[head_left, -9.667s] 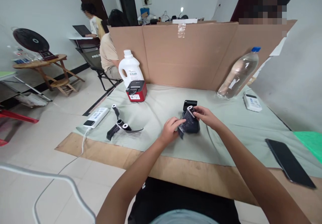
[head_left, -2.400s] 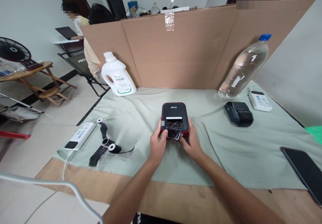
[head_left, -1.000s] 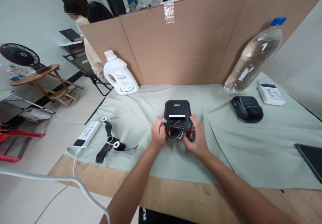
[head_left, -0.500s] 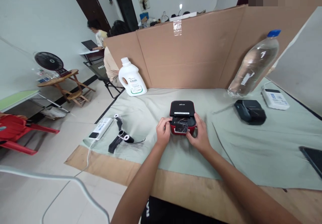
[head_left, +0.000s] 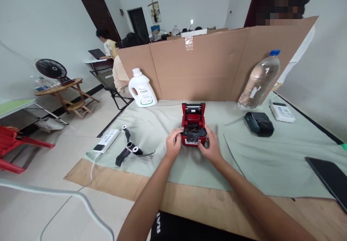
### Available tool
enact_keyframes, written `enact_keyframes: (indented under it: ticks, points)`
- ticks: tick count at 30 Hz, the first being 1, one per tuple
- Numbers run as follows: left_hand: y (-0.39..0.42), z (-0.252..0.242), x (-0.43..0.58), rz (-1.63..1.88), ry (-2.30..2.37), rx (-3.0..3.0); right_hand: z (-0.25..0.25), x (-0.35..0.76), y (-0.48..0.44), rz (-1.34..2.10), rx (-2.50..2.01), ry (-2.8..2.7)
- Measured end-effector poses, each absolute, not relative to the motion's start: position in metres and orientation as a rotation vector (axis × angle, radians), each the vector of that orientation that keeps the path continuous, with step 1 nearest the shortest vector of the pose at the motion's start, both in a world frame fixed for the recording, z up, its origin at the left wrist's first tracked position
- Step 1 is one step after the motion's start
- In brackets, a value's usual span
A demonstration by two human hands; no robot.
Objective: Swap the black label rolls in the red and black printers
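A small red and black portable printer (head_left: 193,125) sits on the green cloth in front of me. Its lid stands raised, showing the red inside and a roller along the top edge. A strip of dark, marbled-looking paper (head_left: 193,136) hangs out over the printer's front. My left hand (head_left: 174,142) is closed with its fingertips on the printer's left side. On the opposite side, my right hand (head_left: 211,142) grips it, thumb at the front corner and fingers along the right edge.
Several dark rolls (head_left: 130,147) and a white power strip (head_left: 107,141) lie to the left. A white jug (head_left: 142,91) and a water bottle (head_left: 258,82) stand before a cardboard screen (head_left: 195,71). Rightward are a black printer (head_left: 258,124), a white box (head_left: 282,111) and a dark tablet (head_left: 328,179).
The printer's lid has swung up from closed to raised. Both hands remain at its sides. The view has shifted slightly, and a person's head now shows above the cardboard at the right.
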State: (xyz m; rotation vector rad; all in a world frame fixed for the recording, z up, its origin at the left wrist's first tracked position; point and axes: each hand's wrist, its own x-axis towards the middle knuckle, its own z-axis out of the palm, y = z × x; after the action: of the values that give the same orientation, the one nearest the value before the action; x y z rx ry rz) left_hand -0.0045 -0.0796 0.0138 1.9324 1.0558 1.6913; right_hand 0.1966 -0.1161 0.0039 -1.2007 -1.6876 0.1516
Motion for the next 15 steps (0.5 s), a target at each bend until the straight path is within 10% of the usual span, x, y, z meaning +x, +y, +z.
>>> enact_keyframes:
  ticks: [15]
  points:
    - [-0.08,0.016,-0.006,1.683,0.96,1.943,0.119,0.184,-0.007,0.432,-1.563,-2.477]
